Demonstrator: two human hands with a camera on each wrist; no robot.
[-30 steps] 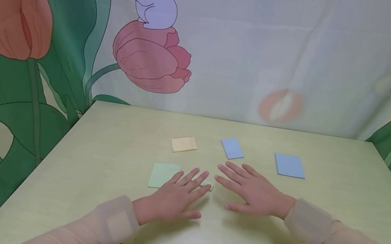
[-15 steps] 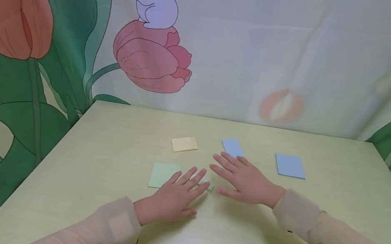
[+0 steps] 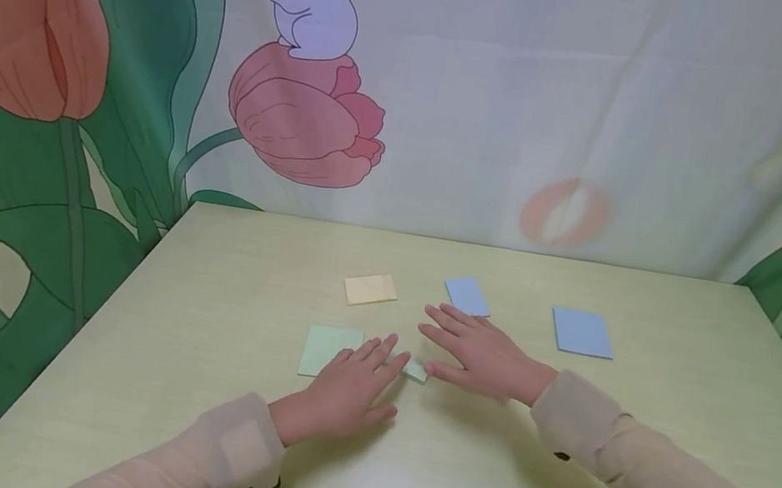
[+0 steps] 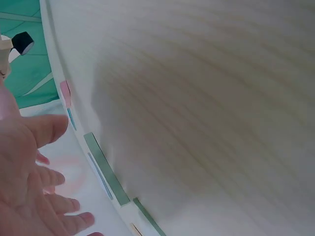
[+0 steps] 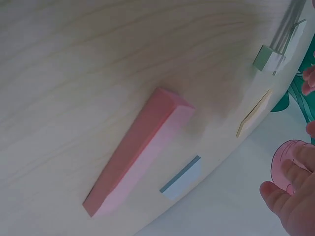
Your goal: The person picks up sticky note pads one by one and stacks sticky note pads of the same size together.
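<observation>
My left hand (image 3: 347,394) hangs over the table with its fingers extended and nothing in its grasp. It partly covers a pale green square (image 3: 323,345) and a green block (image 3: 416,372); this green block (image 4: 106,169) is long in the left wrist view. My right hand (image 3: 481,354), fingers reaching left, also holds nothing and is above the table. It lies just in front of a blue diamond-like piece (image 3: 468,295). A long pink block (image 5: 138,155) lies on the table in the right wrist view; the hand hides it from the head view.
A pale yellow rectangle (image 3: 371,289) lies behind the green pieces. Farther right is a blue square (image 3: 582,333). The wooden table (image 3: 241,281) ends at a printed cloth (image 3: 455,119) with tulips and a white animal.
My right hand has moved left and slightly forward, toward the blue diamond-like piece, mostly in the first half second. My left hand has stayed almost in place, its fingers shifting slightly. The pieces have not moved.
</observation>
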